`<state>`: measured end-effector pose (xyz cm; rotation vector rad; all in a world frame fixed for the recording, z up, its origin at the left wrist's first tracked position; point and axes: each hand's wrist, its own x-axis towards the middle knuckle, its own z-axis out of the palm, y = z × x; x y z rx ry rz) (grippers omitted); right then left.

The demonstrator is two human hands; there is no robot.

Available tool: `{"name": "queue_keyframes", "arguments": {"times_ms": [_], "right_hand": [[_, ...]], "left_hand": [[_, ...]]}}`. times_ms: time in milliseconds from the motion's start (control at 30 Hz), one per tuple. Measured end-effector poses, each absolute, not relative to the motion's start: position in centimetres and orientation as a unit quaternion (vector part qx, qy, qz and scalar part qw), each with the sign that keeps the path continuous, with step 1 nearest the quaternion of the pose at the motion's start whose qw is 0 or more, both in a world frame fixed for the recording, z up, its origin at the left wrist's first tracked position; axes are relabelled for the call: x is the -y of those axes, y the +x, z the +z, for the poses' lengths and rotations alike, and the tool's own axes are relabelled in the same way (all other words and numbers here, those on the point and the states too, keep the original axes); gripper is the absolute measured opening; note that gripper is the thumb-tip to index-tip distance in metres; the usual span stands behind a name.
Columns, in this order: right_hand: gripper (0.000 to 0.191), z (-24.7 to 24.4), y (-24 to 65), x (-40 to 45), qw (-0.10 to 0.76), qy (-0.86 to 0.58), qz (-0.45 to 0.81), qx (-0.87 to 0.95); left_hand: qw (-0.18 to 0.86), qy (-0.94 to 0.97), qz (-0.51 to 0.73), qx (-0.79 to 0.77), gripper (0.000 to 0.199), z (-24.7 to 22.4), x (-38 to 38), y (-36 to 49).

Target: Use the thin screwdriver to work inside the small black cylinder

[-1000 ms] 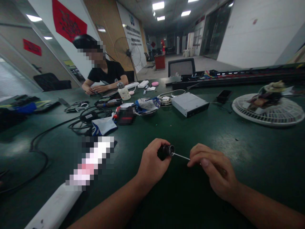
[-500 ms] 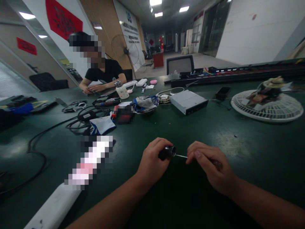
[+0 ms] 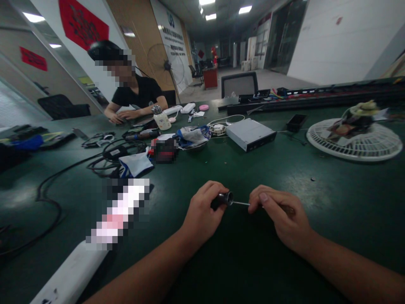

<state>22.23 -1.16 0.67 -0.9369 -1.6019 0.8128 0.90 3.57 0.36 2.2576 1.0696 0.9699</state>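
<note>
Two hands work over the green counter (image 3: 272,173): our left hand (image 3: 202,215) has a closed grip on a small black cylinder (image 3: 222,201), and our right hand (image 3: 282,213) pinches a thin metal rod (image 3: 241,203) reaching its open end. Both look light (the rod stiff but slender), best held by the cylinder's body and the rod's tip.

On the workbench (image 3: 294,169), a drive enclosure (image 3: 251,134) lies right of centre, a round fan guard (image 3: 354,141) farther right, and coiled cable (image 3: 117,158) left of centre. A seated person (image 3: 136,90) occupies the far side. At the near side, the left hand (image 3: 202,215) holds a small cylinder (image 3: 224,200), from which a thin rod (image 3: 241,203) runs to the right hand (image 3: 281,215).
</note>
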Motion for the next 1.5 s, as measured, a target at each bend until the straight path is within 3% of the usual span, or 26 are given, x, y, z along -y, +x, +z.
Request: {"name": "queue_keyframes", "arguments": {"times_ms": [233, 367, 533, 633, 767, 933, 1200, 1500], "right_hand": [[0.038, 0.7, 22.0, 1.2, 0.486, -0.443, 0.335, 0.675], [0.043, 0.5, 22.5, 1.2, 0.531, -0.438, 0.338, 0.642], [0.019, -0.2, 22.5, 1.0, 0.569, -0.463, 0.323, 0.598], [0.019, -0.3, 22.1, 0.9, 0.511, -0.500, 0.320, 0.621], [0.011, 0.1, 21.5, 0.9, 0.376, -0.541, 0.217, 0.721], [0.016, 0.1, 21.2, 1.0, 0.306, -0.549, 0.212, 0.748], [0.019, -0.4, 21.6, 0.9, 0.417, -0.500, 0.235, 0.722], [0.022, -0.4, 21.7, 1.0, 0.482, -0.437, 0.314, 0.692]], "left_hand": [[0.221, 0.829, 0.340, -0.385, 0.030, 0.2, -3.5, 0.8], [0.195, 0.829, 0.331, -0.407, 0.033, 0.1, -3.5, 0.8], [0.165, 0.821, 0.338, -0.428, 0.037, 0.1, -3.6, 0.7], [0.158, 0.820, 0.341, -0.431, 0.036, -0.1, -3.6, 0.7], [0.165, 0.817, 0.352, -0.427, 0.036, -0.3, -3.7, 0.8], [0.184, 0.813, 0.351, -0.427, 0.037, -0.4, -3.7, 0.8], [0.200, 0.819, 0.330, -0.424, 0.035, -0.3, -3.6, 0.7], [0.209, 0.850, 0.324, -0.360, 0.033, -0.3, -3.6, 0.8]]}}
